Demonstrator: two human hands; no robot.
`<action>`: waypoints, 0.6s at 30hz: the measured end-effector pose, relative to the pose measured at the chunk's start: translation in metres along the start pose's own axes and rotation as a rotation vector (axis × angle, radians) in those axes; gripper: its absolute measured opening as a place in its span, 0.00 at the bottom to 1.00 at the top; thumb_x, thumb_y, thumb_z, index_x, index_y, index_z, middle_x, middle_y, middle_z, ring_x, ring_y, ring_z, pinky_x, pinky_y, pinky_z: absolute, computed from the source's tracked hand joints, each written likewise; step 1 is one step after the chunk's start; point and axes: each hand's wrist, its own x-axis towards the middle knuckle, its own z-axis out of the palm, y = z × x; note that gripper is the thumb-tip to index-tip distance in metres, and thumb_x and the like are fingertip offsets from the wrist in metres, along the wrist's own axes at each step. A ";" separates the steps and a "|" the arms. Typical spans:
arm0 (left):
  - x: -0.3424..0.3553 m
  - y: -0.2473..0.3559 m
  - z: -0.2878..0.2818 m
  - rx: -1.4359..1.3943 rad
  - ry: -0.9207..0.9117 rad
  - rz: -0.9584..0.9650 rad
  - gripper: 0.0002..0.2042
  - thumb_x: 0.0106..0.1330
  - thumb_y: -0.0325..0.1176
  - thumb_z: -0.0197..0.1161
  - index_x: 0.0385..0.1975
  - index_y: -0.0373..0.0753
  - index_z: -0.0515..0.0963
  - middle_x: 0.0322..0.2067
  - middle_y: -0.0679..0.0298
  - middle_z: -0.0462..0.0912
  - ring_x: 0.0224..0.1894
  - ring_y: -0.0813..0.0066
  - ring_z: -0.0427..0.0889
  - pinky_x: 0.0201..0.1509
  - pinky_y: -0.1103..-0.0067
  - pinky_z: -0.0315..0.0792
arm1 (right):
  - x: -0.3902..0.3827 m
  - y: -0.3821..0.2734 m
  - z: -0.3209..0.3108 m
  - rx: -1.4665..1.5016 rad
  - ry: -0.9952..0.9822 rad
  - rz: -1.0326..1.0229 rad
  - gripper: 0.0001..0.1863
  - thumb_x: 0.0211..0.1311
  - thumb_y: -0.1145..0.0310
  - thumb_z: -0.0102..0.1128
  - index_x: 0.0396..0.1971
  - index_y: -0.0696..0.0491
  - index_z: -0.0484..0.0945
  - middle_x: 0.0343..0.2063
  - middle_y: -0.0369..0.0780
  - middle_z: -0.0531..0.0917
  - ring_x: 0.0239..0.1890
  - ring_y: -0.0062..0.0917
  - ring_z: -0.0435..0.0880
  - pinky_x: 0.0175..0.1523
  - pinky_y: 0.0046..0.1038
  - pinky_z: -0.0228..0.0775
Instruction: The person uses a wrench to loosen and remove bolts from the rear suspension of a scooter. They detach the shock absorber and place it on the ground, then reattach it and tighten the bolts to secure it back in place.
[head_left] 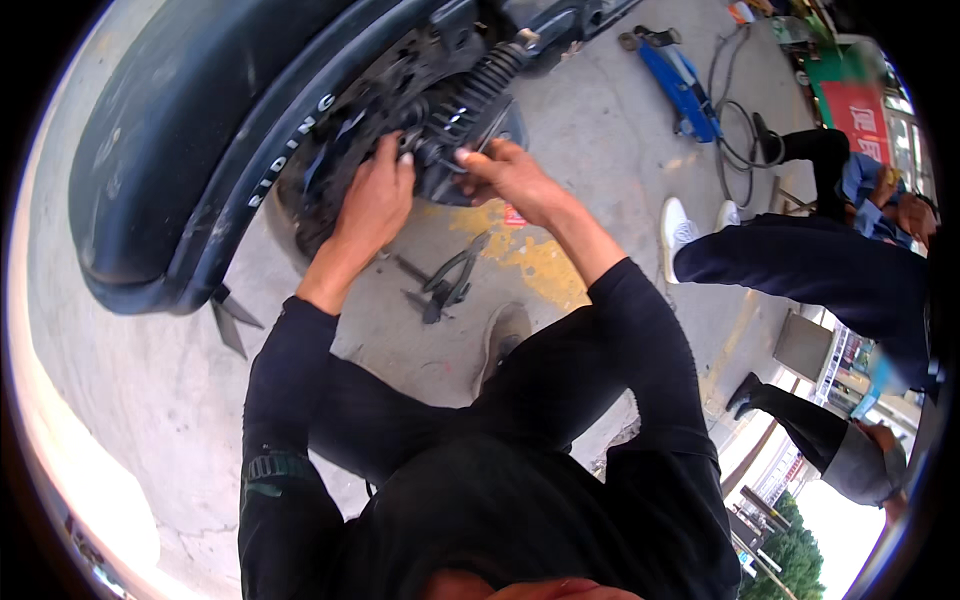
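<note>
One spring shock absorber; at its lower end, left hand, right hand, fingers clamped or not I cannot tell, pinching possible if it slips.

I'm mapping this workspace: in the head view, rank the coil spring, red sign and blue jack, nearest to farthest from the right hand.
1. Coil spring: just above the right hand.
2. Blue jack: right, on the ground.
3. Red sign: far right, beyond the jack.
</note>
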 end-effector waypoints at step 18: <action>0.001 -0.015 0.010 0.022 0.047 0.025 0.15 0.77 0.36 0.45 0.56 0.36 0.70 0.43 0.41 0.80 0.46 0.40 0.79 0.46 0.63 0.71 | 0.006 -0.060 0.010 0.452 0.610 -0.272 0.12 0.73 0.65 0.42 0.38 0.57 0.72 0.22 0.37 0.78 0.20 0.22 0.73 0.24 0.27 0.64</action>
